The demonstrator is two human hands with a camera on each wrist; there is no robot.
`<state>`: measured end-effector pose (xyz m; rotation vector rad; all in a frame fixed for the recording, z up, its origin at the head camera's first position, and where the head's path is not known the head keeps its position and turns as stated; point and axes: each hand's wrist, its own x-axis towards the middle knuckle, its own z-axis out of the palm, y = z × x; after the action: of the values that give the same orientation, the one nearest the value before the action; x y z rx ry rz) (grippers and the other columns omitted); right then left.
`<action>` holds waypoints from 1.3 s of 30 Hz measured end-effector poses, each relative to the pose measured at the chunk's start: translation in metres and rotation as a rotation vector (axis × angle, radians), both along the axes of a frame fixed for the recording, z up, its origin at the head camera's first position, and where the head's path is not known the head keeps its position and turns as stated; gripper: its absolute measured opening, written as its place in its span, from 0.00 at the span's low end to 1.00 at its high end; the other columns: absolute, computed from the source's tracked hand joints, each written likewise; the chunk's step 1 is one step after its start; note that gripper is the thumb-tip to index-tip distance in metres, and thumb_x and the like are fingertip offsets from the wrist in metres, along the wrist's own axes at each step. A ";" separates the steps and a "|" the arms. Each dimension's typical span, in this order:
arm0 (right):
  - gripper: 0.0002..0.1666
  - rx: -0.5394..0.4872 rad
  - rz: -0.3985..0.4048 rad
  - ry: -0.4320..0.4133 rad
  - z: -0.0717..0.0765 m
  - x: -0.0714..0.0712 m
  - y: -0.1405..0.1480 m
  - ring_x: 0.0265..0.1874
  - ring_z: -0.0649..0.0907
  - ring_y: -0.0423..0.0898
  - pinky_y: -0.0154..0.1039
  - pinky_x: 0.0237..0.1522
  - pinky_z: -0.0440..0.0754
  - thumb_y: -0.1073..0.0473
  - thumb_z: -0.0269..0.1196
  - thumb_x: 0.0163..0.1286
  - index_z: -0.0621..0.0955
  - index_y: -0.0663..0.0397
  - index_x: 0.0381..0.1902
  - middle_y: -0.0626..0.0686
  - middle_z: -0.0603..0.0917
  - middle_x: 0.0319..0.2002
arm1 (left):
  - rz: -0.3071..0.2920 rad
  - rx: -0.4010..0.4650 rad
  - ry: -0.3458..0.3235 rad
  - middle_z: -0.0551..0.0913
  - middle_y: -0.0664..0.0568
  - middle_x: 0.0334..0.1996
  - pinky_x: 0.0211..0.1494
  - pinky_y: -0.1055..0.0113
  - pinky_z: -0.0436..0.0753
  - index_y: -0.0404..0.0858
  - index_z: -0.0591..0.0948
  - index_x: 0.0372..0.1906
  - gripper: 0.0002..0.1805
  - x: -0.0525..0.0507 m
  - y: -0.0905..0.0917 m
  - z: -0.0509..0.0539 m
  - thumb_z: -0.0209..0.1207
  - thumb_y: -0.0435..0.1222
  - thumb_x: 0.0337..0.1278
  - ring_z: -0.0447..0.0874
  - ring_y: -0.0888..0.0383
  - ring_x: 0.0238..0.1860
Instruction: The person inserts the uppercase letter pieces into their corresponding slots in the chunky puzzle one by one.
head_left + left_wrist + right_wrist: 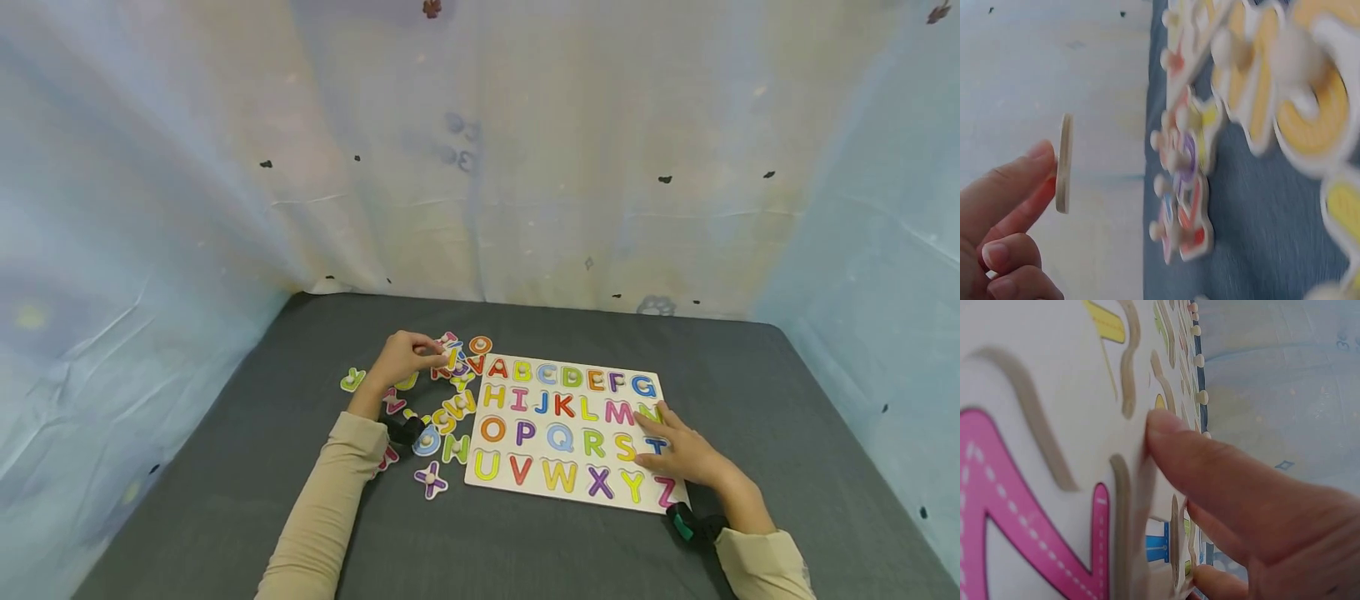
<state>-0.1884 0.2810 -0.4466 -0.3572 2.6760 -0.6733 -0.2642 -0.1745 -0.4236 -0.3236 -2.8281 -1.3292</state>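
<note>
Thumb and index finger of my left hand [403, 360] pinch a wooden letter piece [1064, 164] above the loose pile. The left wrist view shows that piece edge-on, so I cannot tell its letter. My right hand [686, 450] rests with spread fingers on the right side of the alphabet puzzle board [600, 475], near the S, T and N recesses. In the right wrist view, the thumb [1169, 425] touches the board's face beside a pink Z recess [1016, 512]. Knobbed pieces, such as the A [498, 369] and the F [617, 382], sit in the board's top row.
Loose knobbed letters lie left of the board, some overlapping, among them a W [459, 405], an N [455, 450] and an orange O [481, 345]. A purple X [431, 480] lies nearer the front. Grey cloth [450, 550] covers the table; pale curtains [525, 167] surround it.
</note>
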 end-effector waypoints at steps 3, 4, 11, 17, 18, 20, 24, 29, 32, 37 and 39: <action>0.52 0.005 -0.008 -0.004 -0.001 0.000 0.001 0.67 0.50 0.83 0.78 0.58 0.56 0.40 0.67 0.58 0.61 0.58 0.73 0.76 0.44 0.73 | -0.009 0.027 -0.010 0.76 0.53 0.18 0.30 0.68 0.66 0.34 0.87 0.38 0.12 0.002 0.011 0.002 0.68 0.39 0.53 0.68 0.54 0.21; 0.53 0.008 -0.008 -0.004 -0.001 0.000 0.001 0.67 0.50 0.83 0.78 0.58 0.57 0.39 0.67 0.58 0.61 0.58 0.72 0.76 0.44 0.73 | -0.012 0.027 -0.013 0.75 0.52 0.17 0.30 0.68 0.67 0.34 0.87 0.39 0.12 0.002 0.014 0.002 0.68 0.39 0.53 0.71 0.52 0.21; 0.52 0.013 -0.007 0.002 -0.002 -0.001 0.002 0.67 0.50 0.83 0.78 0.58 0.57 0.40 0.67 0.58 0.61 0.58 0.72 0.77 0.44 0.73 | -0.036 0.025 -0.052 0.62 0.59 0.12 0.27 0.70 0.63 0.34 0.88 0.38 0.12 0.005 0.039 -0.007 0.68 0.39 0.52 0.60 0.59 0.18; 0.51 0.009 0.007 0.014 -0.003 -0.002 0.003 0.67 0.51 0.82 0.77 0.59 0.59 0.41 0.67 0.58 0.61 0.58 0.72 0.77 0.45 0.72 | -0.023 0.028 -0.096 0.64 0.58 0.14 0.26 0.70 0.59 0.36 0.88 0.37 0.11 0.007 0.058 -0.014 0.69 0.39 0.50 0.56 0.61 0.19; 0.51 0.010 0.008 0.014 -0.003 -0.002 0.003 0.67 0.51 0.82 0.77 0.59 0.59 0.41 0.67 0.58 0.61 0.58 0.72 0.77 0.45 0.72 | -0.019 0.029 -0.101 0.66 0.59 0.16 0.26 0.70 0.59 0.36 0.88 0.37 0.11 0.007 0.060 -0.016 0.70 0.39 0.50 0.57 0.61 0.20; 0.52 0.011 0.003 0.012 -0.003 -0.002 0.003 0.67 0.51 0.82 0.76 0.59 0.59 0.41 0.67 0.58 0.61 0.58 0.73 0.76 0.45 0.73 | -0.022 0.035 -0.117 0.69 0.58 0.19 0.26 0.70 0.59 0.37 0.88 0.36 0.10 0.007 0.065 -0.018 0.69 0.39 0.50 0.55 0.61 0.19; 0.52 0.018 -0.007 0.005 -0.002 -0.002 0.003 0.67 0.51 0.83 0.78 0.58 0.58 0.39 0.67 0.58 0.60 0.57 0.73 0.76 0.44 0.73 | -0.024 0.032 -0.139 0.74 0.58 0.23 0.25 0.71 0.60 0.37 0.89 0.34 0.09 0.007 0.074 -0.023 0.70 0.39 0.50 0.56 0.62 0.19; 0.53 0.010 -0.006 -0.008 -0.002 -0.001 0.003 0.67 0.50 0.83 0.79 0.58 0.57 0.39 0.66 0.58 0.60 0.57 0.73 0.76 0.43 0.73 | -0.015 0.007 -0.164 0.72 0.57 0.22 0.24 0.71 0.61 0.38 0.89 0.33 0.09 0.009 0.082 -0.026 0.70 0.39 0.49 0.59 0.62 0.20; 0.52 0.006 -0.003 -0.004 -0.002 -0.001 0.003 0.67 0.50 0.83 0.79 0.58 0.57 0.39 0.66 0.58 0.60 0.57 0.73 0.76 0.43 0.73 | -0.007 -0.021 -0.171 0.74 0.53 0.27 0.25 0.71 0.62 0.38 0.89 0.33 0.09 0.009 0.086 -0.028 0.71 0.39 0.48 0.62 0.61 0.23; 0.51 -0.003 0.009 0.010 -0.003 -0.001 0.002 0.67 0.50 0.84 0.79 0.58 0.55 0.40 0.67 0.59 0.61 0.57 0.73 0.76 0.44 0.73 | 0.020 -0.084 -0.178 0.80 0.48 0.35 0.27 0.71 0.65 0.39 0.89 0.32 0.09 0.010 0.089 -0.030 0.71 0.41 0.47 0.67 0.59 0.28; 0.52 -0.002 0.009 0.009 -0.003 -0.001 0.002 0.67 0.50 0.84 0.79 0.58 0.55 0.40 0.67 0.59 0.61 0.57 0.73 0.76 0.44 0.73 | 0.026 -0.091 -0.185 0.81 0.48 0.35 0.27 0.71 0.65 0.40 0.89 0.32 0.09 0.010 0.089 -0.030 0.71 0.41 0.47 0.68 0.59 0.28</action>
<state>-0.1896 0.2832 -0.4499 -0.3736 2.6804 -0.6727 -0.2543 -0.0858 -0.4539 -0.1715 -3.0386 -1.2912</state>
